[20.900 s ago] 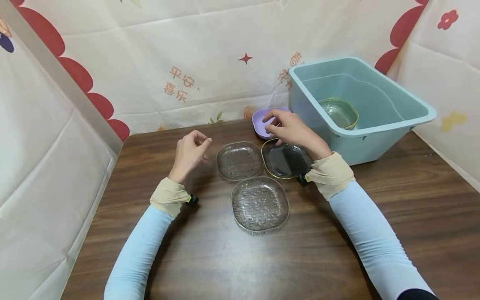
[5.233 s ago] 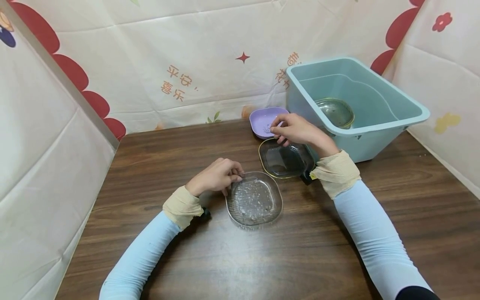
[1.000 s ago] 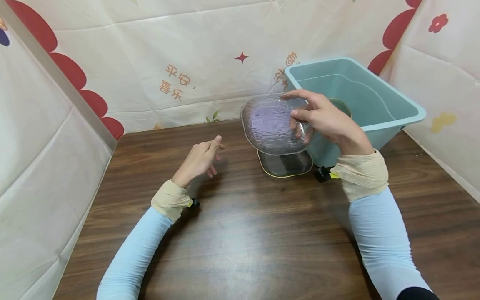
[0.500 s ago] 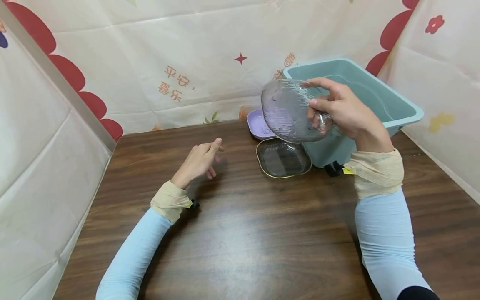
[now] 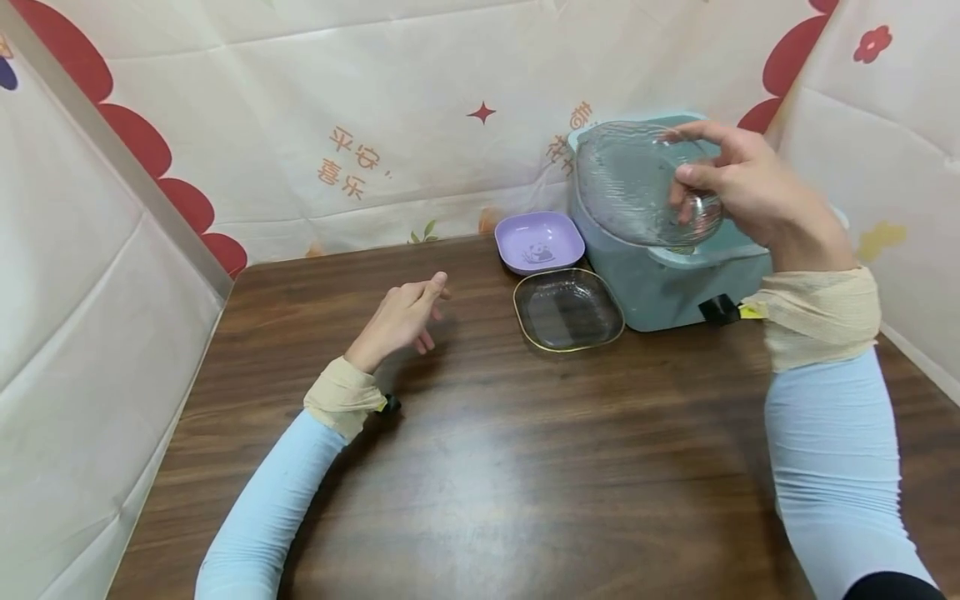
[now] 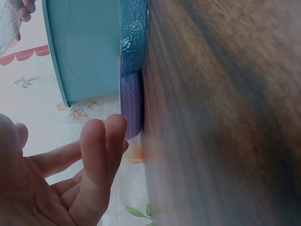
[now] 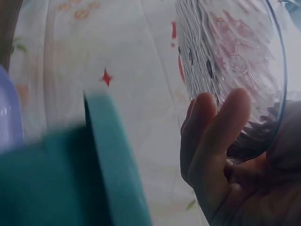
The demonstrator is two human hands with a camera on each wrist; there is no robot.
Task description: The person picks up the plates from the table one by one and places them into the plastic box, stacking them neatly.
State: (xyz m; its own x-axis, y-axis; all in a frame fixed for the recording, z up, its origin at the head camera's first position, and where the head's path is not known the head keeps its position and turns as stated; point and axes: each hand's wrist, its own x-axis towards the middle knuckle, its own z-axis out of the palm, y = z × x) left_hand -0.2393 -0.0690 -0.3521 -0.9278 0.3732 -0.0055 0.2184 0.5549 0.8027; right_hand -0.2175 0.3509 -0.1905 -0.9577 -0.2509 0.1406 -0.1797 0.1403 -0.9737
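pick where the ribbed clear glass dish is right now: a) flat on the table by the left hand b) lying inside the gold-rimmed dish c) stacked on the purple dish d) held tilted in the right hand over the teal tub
d: the right hand grips the ribbed clear glass dish tilted in the air above the teal tub, while the purple dish and the gold-rimmed dish sit bare on the table.

Head view looks down; wrist views close; all share tub [image 5: 660,283].
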